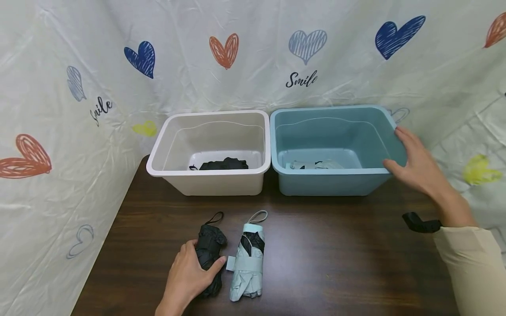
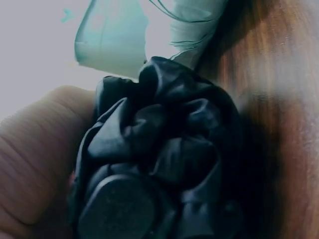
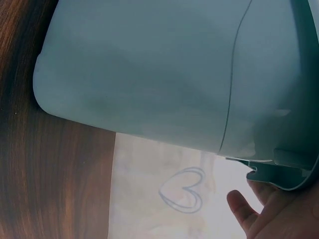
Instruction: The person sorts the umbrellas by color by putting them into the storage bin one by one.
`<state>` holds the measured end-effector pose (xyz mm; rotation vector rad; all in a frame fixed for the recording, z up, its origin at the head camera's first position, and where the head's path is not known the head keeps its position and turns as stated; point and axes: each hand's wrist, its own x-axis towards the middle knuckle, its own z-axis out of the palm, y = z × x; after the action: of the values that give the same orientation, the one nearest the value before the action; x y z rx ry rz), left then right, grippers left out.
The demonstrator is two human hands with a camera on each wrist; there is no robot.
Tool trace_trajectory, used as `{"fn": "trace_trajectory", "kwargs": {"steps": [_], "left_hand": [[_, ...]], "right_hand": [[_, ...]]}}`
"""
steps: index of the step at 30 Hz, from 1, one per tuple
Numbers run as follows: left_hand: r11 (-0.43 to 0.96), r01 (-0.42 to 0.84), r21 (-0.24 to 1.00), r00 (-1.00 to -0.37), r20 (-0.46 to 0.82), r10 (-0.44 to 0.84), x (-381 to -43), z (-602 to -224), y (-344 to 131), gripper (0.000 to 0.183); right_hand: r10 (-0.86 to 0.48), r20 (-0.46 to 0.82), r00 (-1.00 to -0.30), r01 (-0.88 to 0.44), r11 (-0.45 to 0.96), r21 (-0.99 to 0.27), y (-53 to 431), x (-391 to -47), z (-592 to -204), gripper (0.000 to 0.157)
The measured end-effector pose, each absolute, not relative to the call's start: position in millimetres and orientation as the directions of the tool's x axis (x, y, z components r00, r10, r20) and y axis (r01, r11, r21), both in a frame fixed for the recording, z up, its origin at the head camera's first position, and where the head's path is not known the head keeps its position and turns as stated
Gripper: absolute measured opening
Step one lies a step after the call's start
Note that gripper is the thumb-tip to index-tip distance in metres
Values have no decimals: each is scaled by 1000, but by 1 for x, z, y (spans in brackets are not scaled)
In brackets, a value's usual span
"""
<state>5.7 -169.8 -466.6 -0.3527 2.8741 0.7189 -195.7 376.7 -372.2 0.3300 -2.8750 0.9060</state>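
A black folded umbrella [image 1: 209,245] lies on the table with its wrist loop toward the bins. My left hand [image 1: 189,274] grips it, thumb on the right side and fingers on the left, partly hidden. Its bunched cloth and round end [image 2: 119,206] fill the left wrist view. Just right of it lies a pale mint folded umbrella [image 1: 249,267], strapped round the middle. At the blue bin [image 1: 324,182], my right hand [image 1: 421,164] holds the right rim, thumb over the edge. From the right wrist, some fingers [image 3: 241,209] show outside, under the rim.
Left of the blue bin stands a white bin [image 1: 221,182] with a black bundle [image 1: 225,164] inside. A pale, partly dark bundle [image 1: 318,164] lies in the blue bin. Behind both hangs a white sheet [image 1: 261,87] printed with hearts. The dark wooden table [image 1: 336,254] extends in front.
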Motion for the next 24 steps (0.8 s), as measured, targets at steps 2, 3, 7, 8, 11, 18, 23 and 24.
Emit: {"fn": "trace_trajectory", "kwargs": {"steps": [2,3,7,8,11,18,23,24], "left_hand": [[856,-269,441,-958,-211,-192,6,-467,-169,100],[855,-273,440,-957,-214,-195,6,-468,-169,99],[853,-284,438,-954,-221,-204,5,-468,-168,95],[853,-288,436,-952,-223,-208,5,-468,-168,95],[852,-299,431,-949,-225,-219,5,-469,-168,94],[849,-300,436,-951,-212,-226,4,-470,-167,92],[847,-304,436,-950,-209,-234,3,-471,-167,91],[846,-306,436,-949,-210,-235,3,-471,-167,91]], "right_hand": [[-173,169,-970,-239,800,-551,377,-195,-372,87],[-174,172,-970,-241,800,-550,377,-195,-372,87],[-177,180,-968,-248,800,-546,378,-194,-373,87],[-177,182,-967,-249,801,-544,378,-194,-373,87],[-179,186,-966,-253,802,-541,378,-194,-373,87],[-179,203,-963,-262,799,-541,378,-194,-373,87],[-175,210,-962,-264,793,-549,377,-194,-374,86],[-174,210,-962,-264,792,-551,377,-194,-374,86]]}}
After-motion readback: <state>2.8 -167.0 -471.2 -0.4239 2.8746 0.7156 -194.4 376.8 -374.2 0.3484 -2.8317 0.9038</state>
